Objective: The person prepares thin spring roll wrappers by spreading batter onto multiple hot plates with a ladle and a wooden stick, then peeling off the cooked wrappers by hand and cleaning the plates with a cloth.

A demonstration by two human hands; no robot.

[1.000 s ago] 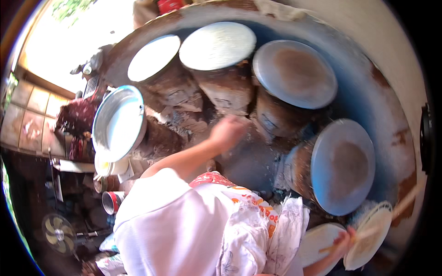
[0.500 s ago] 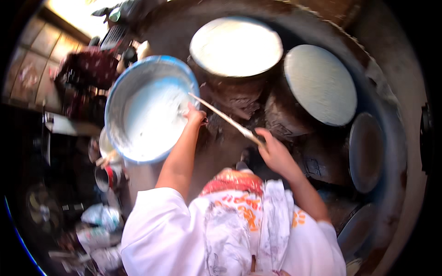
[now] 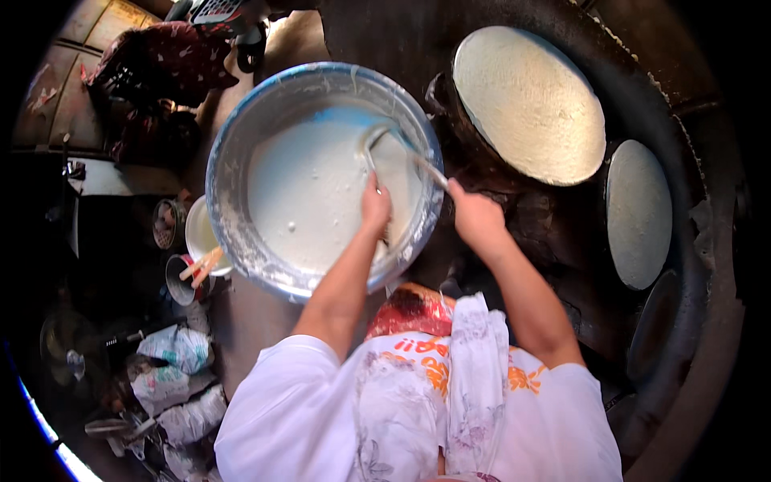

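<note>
A large basin (image 3: 229,185) with a blue rim and white batter (image 3: 297,209) fills the middle left. My left hand (image 3: 376,202) is closed on the curved handle of a ladle (image 3: 370,157) over the batter, near the basin's right side. My right hand (image 3: 474,215), beside the basin at the right, grips a pale stick (image 3: 431,169) that reaches over the rim toward the ladle. Where stick and ladle meet is blurred; I cannot tell whether they touch.
Round griddles with pale layers (image 3: 528,104) (image 3: 638,213) curve along the right, with a darker one (image 3: 650,325) below. A white bucket (image 3: 197,225), a red-and-white can (image 3: 181,285), bags (image 3: 173,349) and a fan (image 3: 68,345) stand at the left.
My view has swung left toward the basin, which appears larger. Since half a second ago, the ladle has risen into view in my left hand and the stick's tip sits over the batter.
</note>
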